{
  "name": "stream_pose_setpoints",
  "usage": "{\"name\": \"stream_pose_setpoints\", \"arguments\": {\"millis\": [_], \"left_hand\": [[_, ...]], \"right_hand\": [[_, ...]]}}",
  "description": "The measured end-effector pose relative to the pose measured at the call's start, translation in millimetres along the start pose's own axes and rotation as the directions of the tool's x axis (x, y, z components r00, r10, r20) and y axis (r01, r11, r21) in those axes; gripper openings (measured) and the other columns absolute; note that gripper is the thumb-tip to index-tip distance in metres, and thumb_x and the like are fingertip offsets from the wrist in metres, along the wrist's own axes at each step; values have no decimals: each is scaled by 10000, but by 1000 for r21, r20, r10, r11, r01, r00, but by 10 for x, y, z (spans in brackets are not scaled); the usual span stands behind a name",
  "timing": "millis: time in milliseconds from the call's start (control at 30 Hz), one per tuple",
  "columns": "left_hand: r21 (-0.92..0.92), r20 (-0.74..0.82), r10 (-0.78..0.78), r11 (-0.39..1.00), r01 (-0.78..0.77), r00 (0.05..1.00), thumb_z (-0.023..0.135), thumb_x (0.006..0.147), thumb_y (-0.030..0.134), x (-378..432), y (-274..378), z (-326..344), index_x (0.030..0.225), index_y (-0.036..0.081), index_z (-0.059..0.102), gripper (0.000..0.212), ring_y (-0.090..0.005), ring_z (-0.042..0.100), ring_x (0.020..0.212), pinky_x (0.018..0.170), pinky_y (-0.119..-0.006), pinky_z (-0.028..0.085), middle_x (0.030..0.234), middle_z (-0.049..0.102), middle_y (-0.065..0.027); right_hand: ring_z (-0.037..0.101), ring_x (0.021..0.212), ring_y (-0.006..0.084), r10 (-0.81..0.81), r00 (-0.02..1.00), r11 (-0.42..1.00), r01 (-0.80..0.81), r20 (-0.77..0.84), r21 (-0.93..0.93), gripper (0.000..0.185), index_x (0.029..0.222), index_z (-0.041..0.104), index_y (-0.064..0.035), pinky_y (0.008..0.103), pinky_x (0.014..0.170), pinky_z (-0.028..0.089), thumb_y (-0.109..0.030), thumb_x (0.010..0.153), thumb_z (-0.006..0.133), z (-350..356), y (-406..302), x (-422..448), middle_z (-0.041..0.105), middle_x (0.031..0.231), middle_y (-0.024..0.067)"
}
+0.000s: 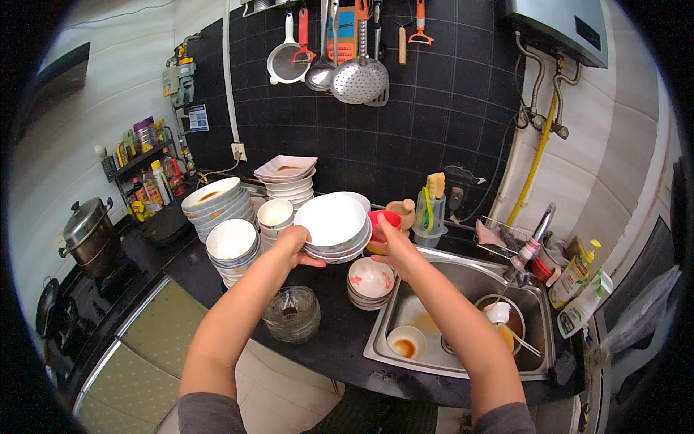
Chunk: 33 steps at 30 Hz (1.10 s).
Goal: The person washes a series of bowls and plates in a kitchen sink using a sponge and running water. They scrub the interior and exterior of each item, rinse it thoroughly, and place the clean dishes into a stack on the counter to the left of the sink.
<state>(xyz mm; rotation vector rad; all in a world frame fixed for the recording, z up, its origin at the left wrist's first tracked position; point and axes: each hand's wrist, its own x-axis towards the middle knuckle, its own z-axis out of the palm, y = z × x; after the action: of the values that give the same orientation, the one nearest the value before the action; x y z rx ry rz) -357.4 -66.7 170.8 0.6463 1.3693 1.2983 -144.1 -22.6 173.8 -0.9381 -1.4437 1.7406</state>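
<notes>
A stack of white bowls (pixel 331 219) is tilted above the back of the counter, gripped at its lower left edge by my left hand (pixel 298 247). My right hand (pixel 391 241) is beside the stack's right side, fingers raised in front of a red bowl (pixel 391 218); whether it touches the stack is unclear. Below them stands a stack of small bowls with reddish marks (pixel 371 276). Nested glass bowls (pixel 293 314) sit nearer the counter's front edge. More stacked bowls (pixel 232 240) and square dishes (pixel 286 167) stand to the left and behind.
At right, the steel sink (pixel 434 266) holds a stained bowl (pixel 406 343) and a basin (pixel 512 312) with dishes, under the faucet (pixel 528 249). Bottles (pixel 574 282) line its right side. A mortar (pixel 401 209) and plastic holder (pixel 430 217) stand behind. A steel pot (pixel 89 238) is far left.
</notes>
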Motion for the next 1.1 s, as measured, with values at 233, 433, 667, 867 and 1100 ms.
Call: {"name": "stream_pose_setpoints", "arguments": {"millis": [233,433,667,867,1100], "left_hand": [[-5,-137,-44,999,44,990,325,769,58,346,-144,-7,1218,-28,275,460,-424,543,892,549,-544,532,1119,449,-239],[105,-242,-72,989,100,968,276,856,171,670,-309,11,1198,-11,373,399,-404,574,806,500,-530,524,1064,510,-235],[180,-243,-160,962,206,957,289,848,178,1151,-556,-207,1191,-18,384,406,-445,561,798,490,-553,509,1049,513,-243],[246,-239,-203,933,262,950,302,831,173,1291,-655,-271,1177,-23,407,411,-458,567,760,477,-569,499,1030,525,-255],[330,-177,-249,896,296,952,325,817,129,1366,-735,-324,1146,-44,432,386,-451,575,743,489,-552,509,984,547,-268]], "right_hand": [[409,1139,240,-63,993,998,63,-98,-11,602,1235,355,-21,372,866,419,-471,848,453,-329,385,-97,391,1271,123],[477,1055,191,-158,977,987,154,-143,-38,423,1161,454,-48,325,813,433,-355,870,470,-630,562,-265,494,1165,70],[484,1033,171,-155,974,987,145,-165,-68,363,1128,497,-55,309,792,433,-317,879,464,-776,640,-326,514,1135,51],[499,1006,160,-174,971,983,161,-166,-86,339,1124,505,-56,293,775,441,-292,883,462,-929,773,-290,519,1130,47],[509,998,158,-164,968,985,151,-190,-84,320,1114,516,-52,289,769,451,-262,875,485,-1065,814,-296,524,1120,52]]}}
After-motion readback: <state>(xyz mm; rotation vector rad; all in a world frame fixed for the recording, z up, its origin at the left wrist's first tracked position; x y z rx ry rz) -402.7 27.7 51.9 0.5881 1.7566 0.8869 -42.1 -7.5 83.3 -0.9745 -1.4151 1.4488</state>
